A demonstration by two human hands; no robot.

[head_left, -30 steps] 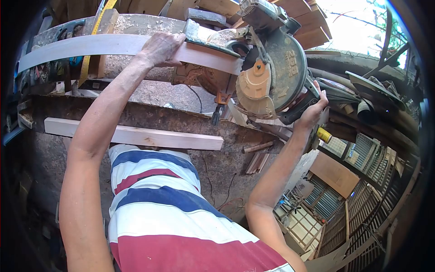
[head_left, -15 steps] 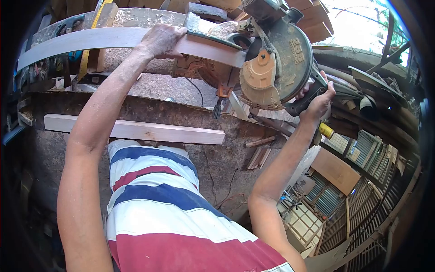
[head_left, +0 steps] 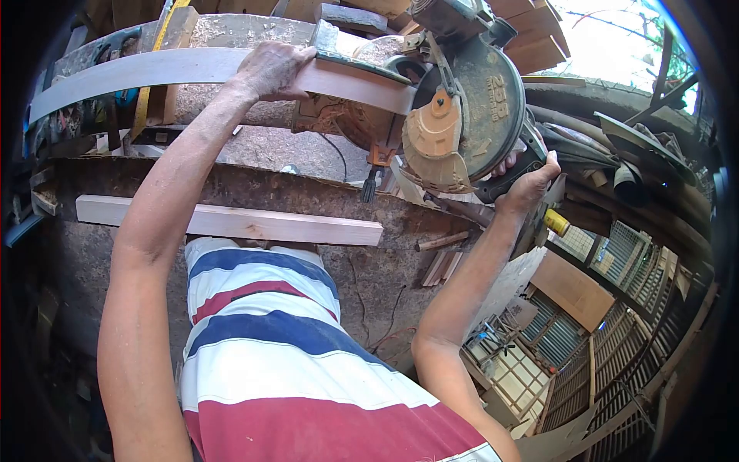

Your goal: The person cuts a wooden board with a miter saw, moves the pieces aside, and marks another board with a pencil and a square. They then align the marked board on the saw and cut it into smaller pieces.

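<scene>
**A:** What's the biggest thing I'm looking at on my feed?

**B:** I see the rough, dust-covered concrete workbench (head_left: 254,154) running across the view. On it sits the dark green, dust-caked mitre saw with its round blade guard (head_left: 469,100), tilted down toward the board.

**A:** And the board itself?

**B:** A long, thin, pale wooden strip (head_left: 154,69), smooth and greyish-white, lying flat along the back of the bench. Its right end runs under the saw guard, against the saw's green fence (head_left: 354,61). It looks bowed, though the lens may do that.

**A:** Anything else wooden?

**B:** A shorter, thicker light pine batten (head_left: 231,221) lies along the bench's front edge, well apart from the strip.

**A:** The hands?

**B:** From where I watch, the left hand (head_left: 271,71) is pressed palm-down on the strip, fingers curled over its far edge. The right hand (head_left: 527,185) is wrapped around the saw's black handle (head_left: 508,175).
</scene>
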